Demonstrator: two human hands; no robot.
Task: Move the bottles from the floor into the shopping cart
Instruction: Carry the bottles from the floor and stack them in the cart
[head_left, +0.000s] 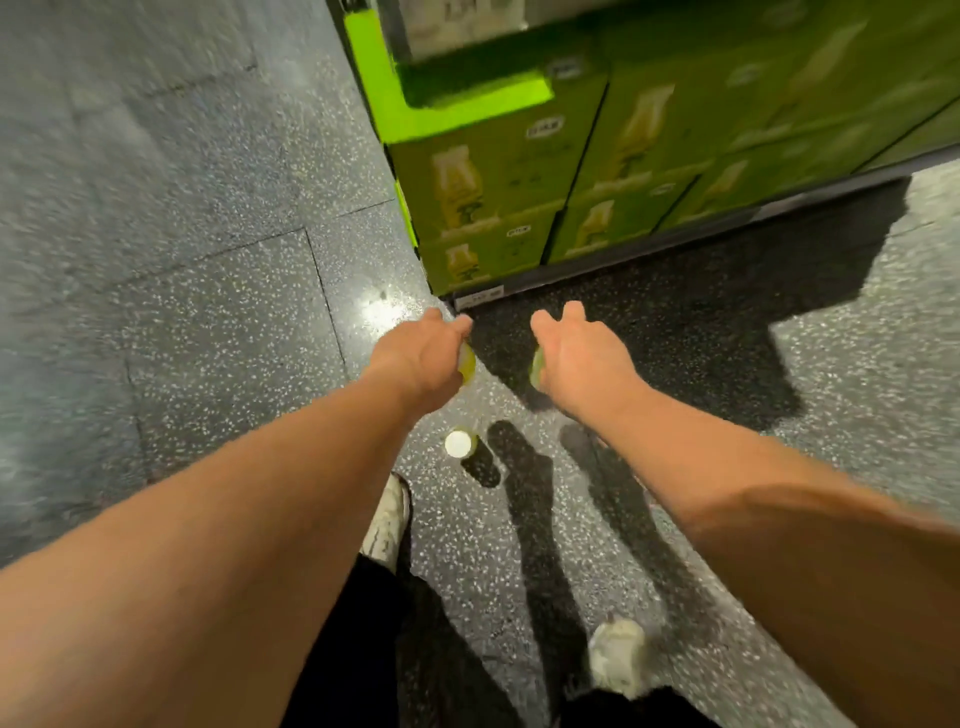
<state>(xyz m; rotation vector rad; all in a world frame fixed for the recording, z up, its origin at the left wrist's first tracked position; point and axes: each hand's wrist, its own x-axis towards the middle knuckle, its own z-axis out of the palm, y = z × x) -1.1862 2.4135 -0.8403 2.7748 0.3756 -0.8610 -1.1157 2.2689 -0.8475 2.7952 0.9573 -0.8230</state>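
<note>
Mid-frame, one green bottle (466, 364) is gripped in the left hand (426, 353), a second bottle (536, 366) in the right hand (582, 358). Below, a white-capped bottle (460, 443) is yet to be lifted.

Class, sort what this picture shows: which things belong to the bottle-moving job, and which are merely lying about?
Job in hand:
left hand, gripping the left bottle
right hand, gripping the right bottle
white-capped bottle, standing on the floor

Lying about:
green cartons, stacked
white shoes
</note>
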